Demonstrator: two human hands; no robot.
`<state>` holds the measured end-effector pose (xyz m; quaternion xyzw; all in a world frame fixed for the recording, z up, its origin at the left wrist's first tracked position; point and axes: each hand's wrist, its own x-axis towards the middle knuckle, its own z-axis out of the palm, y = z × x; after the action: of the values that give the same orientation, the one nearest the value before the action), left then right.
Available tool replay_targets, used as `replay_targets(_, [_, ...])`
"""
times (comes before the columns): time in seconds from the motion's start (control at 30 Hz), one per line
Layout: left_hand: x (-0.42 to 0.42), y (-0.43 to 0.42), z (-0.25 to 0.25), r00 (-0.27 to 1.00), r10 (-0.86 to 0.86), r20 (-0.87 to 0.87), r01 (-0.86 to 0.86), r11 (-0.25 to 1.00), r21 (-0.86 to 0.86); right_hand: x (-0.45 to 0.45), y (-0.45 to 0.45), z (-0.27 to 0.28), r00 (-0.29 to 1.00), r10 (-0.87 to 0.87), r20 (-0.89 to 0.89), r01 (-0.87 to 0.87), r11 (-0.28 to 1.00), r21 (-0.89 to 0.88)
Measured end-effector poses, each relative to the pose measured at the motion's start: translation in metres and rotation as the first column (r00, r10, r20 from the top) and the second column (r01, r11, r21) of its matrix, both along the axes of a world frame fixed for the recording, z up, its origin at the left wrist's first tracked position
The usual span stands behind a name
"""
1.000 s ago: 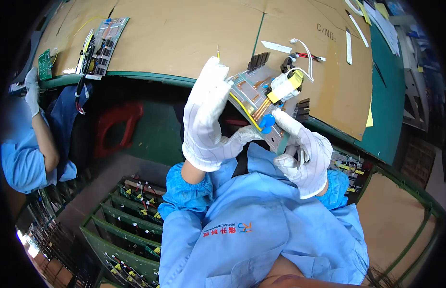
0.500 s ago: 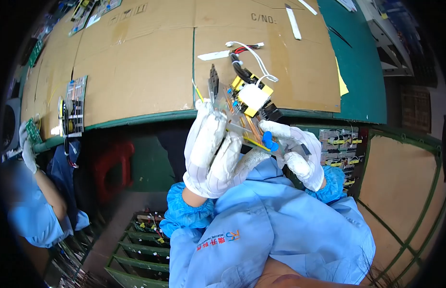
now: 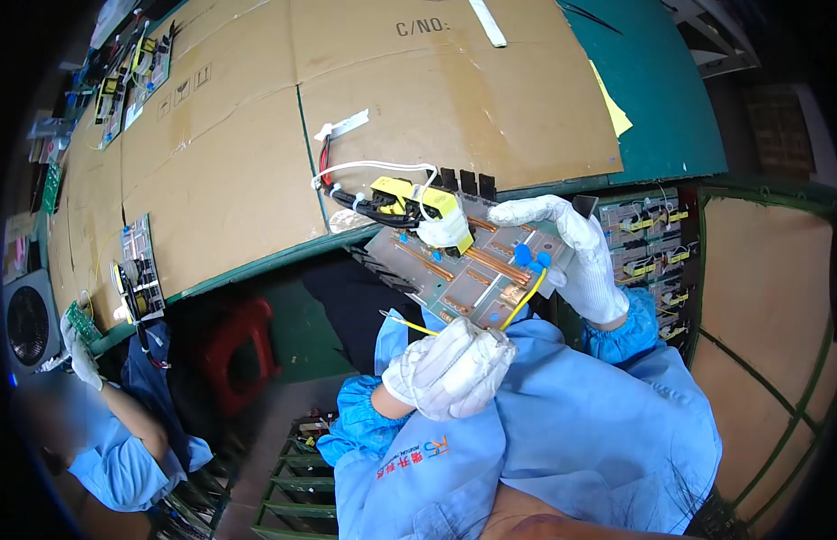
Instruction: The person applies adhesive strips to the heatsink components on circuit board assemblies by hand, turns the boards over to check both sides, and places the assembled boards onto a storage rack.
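Observation:
A circuit board with a yellow-taped transformer, copper strips and blue round parts is tilted over the table's front edge. My right hand, in a white glove, grips the board's right end, with the thumb side on its face. At the near edge my gloved left hand is closed round a yellow wire that runs up to the blue parts; the wire's tipped end sticks out to the left. White, red and black leads trail from the transformer over the cardboard.
Cardboard covers the green table. Another board lies at the left, near a co-worker's gloved hand holding a small green board. Racks of boards stand at the right; a red stool is below.
The board has turned flatter, its face now more visible, and its leads point left. My left hand has moved down to the near edge, closing on the yellow wire. The view has shifted.

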<state>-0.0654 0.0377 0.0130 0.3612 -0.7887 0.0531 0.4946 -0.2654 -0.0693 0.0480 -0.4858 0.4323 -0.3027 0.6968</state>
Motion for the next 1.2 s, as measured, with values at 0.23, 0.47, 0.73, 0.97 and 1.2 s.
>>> replay_targets(0.23, [-0.002,-0.001,-0.003,0.997,-0.005,0.077,0.007,1.0,-0.024,-0.001,-0.003,-0.002,0.994,-0.092,0.062,0.089,0.994,0.063])
replay_targets(0.47, [0.001,-0.014,-0.02,0.963,0.25,-0.104,-0.269,0.919,-0.289,-0.004,-0.004,-0.002,0.997,-0.07,-0.026,0.069,0.997,-0.034])
replay_targets(0.73, [0.036,-0.006,-0.02,0.869,0.493,0.031,-0.494,0.863,0.105,-0.001,-0.005,-0.006,0.989,-0.14,0.035,0.14,0.99,0.019])
replay_targets(0.97, [0.041,-0.02,-0.03,0.877,0.479,0.041,-0.473,0.844,0.253,-0.003,-0.011,-0.014,0.979,-0.182,0.088,0.182,0.983,0.009])
replay_targets(1.2, [0.045,-0.028,-0.034,0.873,0.485,0.056,-0.477,0.821,0.315,-0.01,-0.015,-0.025,0.951,-0.235,0.203,0.215,0.97,0.115])
